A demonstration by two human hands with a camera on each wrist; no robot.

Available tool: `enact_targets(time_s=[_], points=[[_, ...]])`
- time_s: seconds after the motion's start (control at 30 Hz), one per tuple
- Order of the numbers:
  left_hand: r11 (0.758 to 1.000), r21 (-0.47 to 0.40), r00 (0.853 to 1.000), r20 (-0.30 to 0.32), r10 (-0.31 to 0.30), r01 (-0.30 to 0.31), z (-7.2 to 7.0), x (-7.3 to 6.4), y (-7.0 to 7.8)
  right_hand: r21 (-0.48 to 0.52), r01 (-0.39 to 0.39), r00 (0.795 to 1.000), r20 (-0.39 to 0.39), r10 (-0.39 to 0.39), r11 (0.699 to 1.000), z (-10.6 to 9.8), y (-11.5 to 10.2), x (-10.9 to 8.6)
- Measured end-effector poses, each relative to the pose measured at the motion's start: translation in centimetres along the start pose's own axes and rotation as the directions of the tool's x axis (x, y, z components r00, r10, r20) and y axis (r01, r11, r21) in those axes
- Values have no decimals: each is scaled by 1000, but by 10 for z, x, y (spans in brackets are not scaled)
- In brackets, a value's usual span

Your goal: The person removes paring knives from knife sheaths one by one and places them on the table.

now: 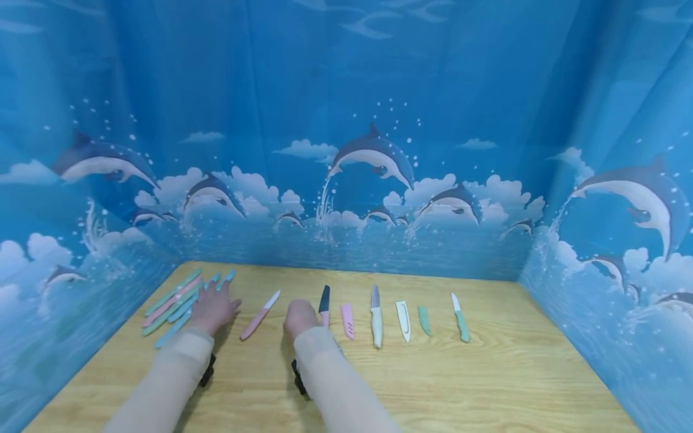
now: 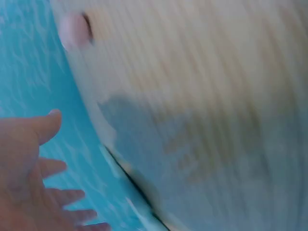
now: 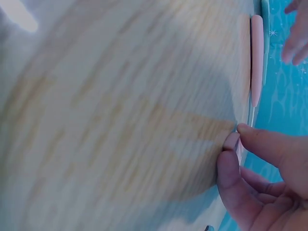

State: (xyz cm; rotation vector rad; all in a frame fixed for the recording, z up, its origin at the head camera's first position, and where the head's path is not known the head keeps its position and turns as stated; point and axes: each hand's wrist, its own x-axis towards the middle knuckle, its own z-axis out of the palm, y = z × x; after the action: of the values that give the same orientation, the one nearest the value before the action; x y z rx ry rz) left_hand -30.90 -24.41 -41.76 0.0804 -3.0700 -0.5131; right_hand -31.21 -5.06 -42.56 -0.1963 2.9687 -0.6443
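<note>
My left hand [image 1: 212, 308], fingers spread, is over a group of long green, pink and blue pieces [image 1: 172, 304] that look like sheathed knives. In the left wrist view the fingers [image 2: 65, 196] grip nothing; whether they touch the pieces I cannot tell. My right hand [image 1: 301, 319] is low over the table, thumb and finger pinching a small pink piece [image 3: 232, 142]. It looks like a knife sheath, mostly hidden by the fingers. Between the hands lies a pink-handled knife [image 1: 261, 316] with a white blade. Just right of the right hand is a black-bladed knife [image 1: 325, 300].
Farther right lie a pink sheath [image 1: 348, 320], a white-handled knife [image 1: 376, 319], a white sheath [image 1: 403, 320], a green sheath [image 1: 425, 320] and a green-handled knife [image 1: 461, 322]. A blue dolphin-print curtain [image 1: 346, 240] borders the back and sides of the wooden table [image 1: 460, 385].
</note>
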Motion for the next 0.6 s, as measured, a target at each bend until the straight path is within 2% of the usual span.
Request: enact_targets(time_s=[0.13,0.27,0.4,0.6], points=[[998,-43,997,62,45,-43,-3,2,-17,8,5,1000,1,-5,1000,-2,2,0],[996,-59,993,87,78,-73,-4,5,-29,46,19,1000,6,-19,999,-3,2,-5],[996,-77,991,118,55,-46,-6,6,-34,41,31,1000,-2,-31,999,-3,1,-8],[995,-96,984,179,11,6,-10,5,-31,-29,54,998,-22,-54,998,2,-1,-7]])
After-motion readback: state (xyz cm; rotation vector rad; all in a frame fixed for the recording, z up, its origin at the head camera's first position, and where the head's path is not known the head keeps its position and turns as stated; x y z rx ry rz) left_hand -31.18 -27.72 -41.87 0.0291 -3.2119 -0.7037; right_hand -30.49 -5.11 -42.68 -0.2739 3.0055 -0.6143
